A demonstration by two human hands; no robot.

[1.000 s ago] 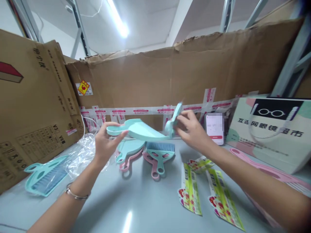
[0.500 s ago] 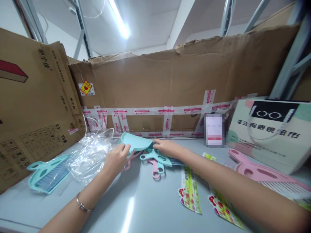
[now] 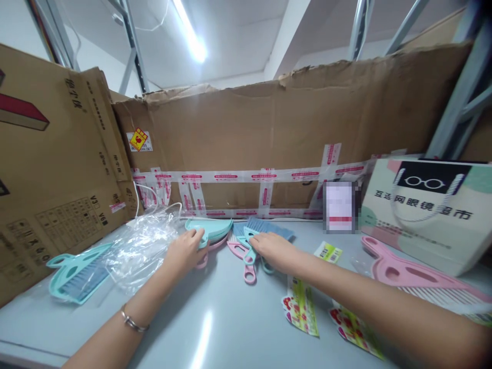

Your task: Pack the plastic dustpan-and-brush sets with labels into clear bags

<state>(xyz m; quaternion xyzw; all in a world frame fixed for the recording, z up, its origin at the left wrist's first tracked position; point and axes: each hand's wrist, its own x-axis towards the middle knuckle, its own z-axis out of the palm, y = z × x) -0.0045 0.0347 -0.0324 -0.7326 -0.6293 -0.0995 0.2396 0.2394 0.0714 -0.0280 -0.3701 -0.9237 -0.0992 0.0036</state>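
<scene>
My left hand (image 3: 187,249), with a bracelet on the wrist, is closed around the handle of a teal dustpan (image 3: 209,229). A pink dustpan (image 3: 218,243) lies partly hidden under it. To the right, my right hand (image 3: 271,248) has its fingers closed on a teal brush (image 3: 248,237) with blue bristles. Beneath that brush is a pink brush (image 3: 239,249) with pale bristles; its ring handle points toward me. More blue bristles (image 3: 271,227) spread behind my right hand, and a teal handle loop shows just under it.
On the left lie a teal dustpan-and-brush set (image 3: 79,271) and a clear plastic bag (image 3: 144,251). Printed cards (image 3: 302,307) and a pink brush set (image 3: 415,271) are on the right, before a paper bag (image 3: 426,210). Cardboard boxes (image 3: 246,128) wall the table's back and left.
The teal dustpan in my left hand has been lowered and shifted left. My right hand has moved slightly right and down onto the teal brush, which has turned, its bristles now spread behind.
</scene>
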